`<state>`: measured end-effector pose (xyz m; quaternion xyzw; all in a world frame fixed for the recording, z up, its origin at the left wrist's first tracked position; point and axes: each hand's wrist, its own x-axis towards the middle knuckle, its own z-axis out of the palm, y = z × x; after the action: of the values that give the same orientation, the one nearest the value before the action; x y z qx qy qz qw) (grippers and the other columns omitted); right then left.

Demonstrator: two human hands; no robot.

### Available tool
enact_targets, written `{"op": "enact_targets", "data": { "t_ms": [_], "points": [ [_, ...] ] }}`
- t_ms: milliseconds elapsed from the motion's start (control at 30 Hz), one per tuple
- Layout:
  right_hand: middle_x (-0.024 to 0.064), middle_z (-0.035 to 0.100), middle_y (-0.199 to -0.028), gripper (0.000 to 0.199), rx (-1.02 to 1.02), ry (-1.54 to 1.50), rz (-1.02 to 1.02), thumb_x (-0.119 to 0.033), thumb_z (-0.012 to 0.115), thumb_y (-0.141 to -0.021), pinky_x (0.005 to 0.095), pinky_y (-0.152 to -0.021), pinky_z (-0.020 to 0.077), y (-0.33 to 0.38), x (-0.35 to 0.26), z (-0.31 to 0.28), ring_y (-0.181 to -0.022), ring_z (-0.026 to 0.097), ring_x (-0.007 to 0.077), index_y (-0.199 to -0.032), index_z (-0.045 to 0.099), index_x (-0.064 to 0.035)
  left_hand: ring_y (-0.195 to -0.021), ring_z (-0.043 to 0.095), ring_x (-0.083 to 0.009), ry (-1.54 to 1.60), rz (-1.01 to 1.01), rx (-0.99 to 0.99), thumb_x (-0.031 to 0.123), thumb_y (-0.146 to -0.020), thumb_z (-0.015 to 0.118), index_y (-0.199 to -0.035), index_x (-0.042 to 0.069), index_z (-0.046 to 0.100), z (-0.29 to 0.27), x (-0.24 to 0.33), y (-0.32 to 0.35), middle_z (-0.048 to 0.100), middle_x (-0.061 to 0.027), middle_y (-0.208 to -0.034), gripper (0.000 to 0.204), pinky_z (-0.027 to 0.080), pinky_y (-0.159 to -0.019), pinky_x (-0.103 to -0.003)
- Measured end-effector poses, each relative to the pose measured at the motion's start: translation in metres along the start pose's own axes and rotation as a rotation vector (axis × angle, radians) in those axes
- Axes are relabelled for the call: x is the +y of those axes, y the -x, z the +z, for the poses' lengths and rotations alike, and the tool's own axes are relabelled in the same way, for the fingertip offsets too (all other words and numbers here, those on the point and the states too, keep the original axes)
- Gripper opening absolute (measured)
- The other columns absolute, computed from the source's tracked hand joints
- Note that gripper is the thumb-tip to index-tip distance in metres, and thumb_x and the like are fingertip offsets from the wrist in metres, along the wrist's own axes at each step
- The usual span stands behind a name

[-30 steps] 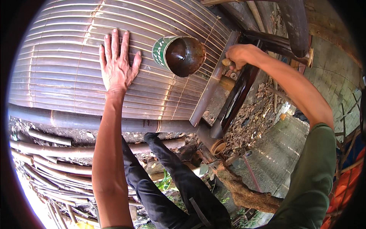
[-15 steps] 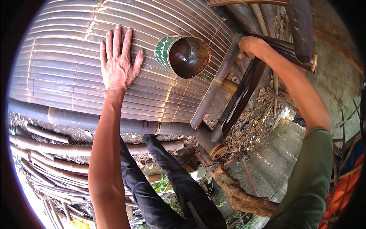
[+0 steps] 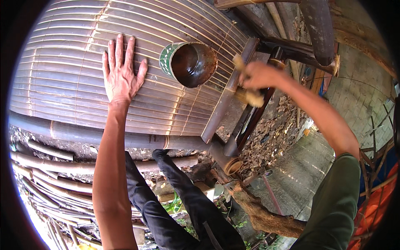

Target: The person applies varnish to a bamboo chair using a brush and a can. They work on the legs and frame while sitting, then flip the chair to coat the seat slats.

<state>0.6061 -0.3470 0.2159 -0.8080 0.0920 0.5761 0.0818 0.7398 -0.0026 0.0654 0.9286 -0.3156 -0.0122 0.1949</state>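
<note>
L hand: the worker's L hand (image 3: 121,83) lies palm-down on the slatted bamboo table (image 3: 62,89), fingers spread, grip apart, L of the can.
R hand: R hand (image 3: 260,76) out past the table's end, arm bent, grip clamped on the brush; blurred.
Brush: the brush (image 3: 252,99), in R hand, has its handle end out over the end rail (image 3: 228,92), pale bristles btwn rail & dark pole (image 3: 253,121); can't tell if they touch the pole.
Can: green can (image 3: 167,61) stands on the table btwn the hands, nearer the R end, w/ dk brown liquid (image 3: 183,62) inside, light glinting off it.
Pole: glossy, nr-black, runs alongside the end rail.
Worker: olive sleeve (image 3: 337,200), blk trousers (image 3: 183,196).
Ground: bamboo lengths (image 3: 54,168) at L, dry leaves (image 3: 266,129) & a rough branch (image 3: 266,212) at R.
</note>
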Motion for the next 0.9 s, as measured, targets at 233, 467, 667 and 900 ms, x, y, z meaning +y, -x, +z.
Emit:
{"op": "enact_targets", "data": {
  "t_ms": [233, 467, 667, 900],
  "points": [
    [0.0176, 0.069, -0.09, 0.022, 0.509, 0.607, 0.132, -0.014, 0.074, -0.074, 0.0443, -0.076, 0.058, -0.001, 0.027, -0.009, -0.083, 0.071, 0.0332, -0.092, 0.068, -0.0037, -0.151, 0.02, -0.029, -0.014, 0.013, -0.005, 0.047, -0.095, 0.051, -0.156, 0.026, 0.029, 0.001, 0.0, 0.001, 0.025, -0.0049, -0.163, 0.068, 0.016, -0.123, -0.047],
    [0.0216, 0.07, -0.078, 0.02, -0.076, -0.348, -0.173, -0.019, 0.066, -0.082, 0.0439, -0.073, 0.0582, 0.067, -0.117, 0.158, -0.083, 0.072, 0.034, -0.091, 0.075, -0.0029, -0.151, 0.02, -0.0289, 0.022, -0.007, -0.007, 0.05, -0.097, 0.048, -0.156, 0.026, 0.029, 0.008, 0.002, 0.002, 0.024, -0.005, -0.163, 0.067, 0.015, -0.123, -0.047],
    [0.0161, 0.07, -0.081, 0.013, 0.135, 0.09, -0.084, -0.012, 0.062, -0.088, 0.0374, -0.067, 0.0574, -0.019, -0.029, 0.124, -0.081, 0.071, 0.0291, -0.087, 0.073, -0.005, -0.149, 0.023, -0.0302, 0.034, 0.042, 0.062, 0.052, -0.096, 0.048, -0.155, 0.027, 0.032, 0.01, -0.002, 0.001, 0.027, -0.0064, -0.162, 0.066, 0.017, -0.122, -0.049],
    [0.0091, 0.074, -0.095, 0.015, -0.213, -0.356, -0.077, -0.019, 0.066, -0.085, 0.0395, -0.083, 0.0544, 0.007, -0.108, 0.194, -0.09, 0.071, 0.0263, -0.097, 0.072, -0.012, -0.149, 0.023, -0.0314, 0.095, 0.065, 0.091, 0.054, -0.096, 0.046, -0.155, 0.026, 0.032, 0.006, 0.0, -0.001, 0.029, -0.007, -0.161, 0.067, 0.016, -0.122, -0.048]
  ]
}}
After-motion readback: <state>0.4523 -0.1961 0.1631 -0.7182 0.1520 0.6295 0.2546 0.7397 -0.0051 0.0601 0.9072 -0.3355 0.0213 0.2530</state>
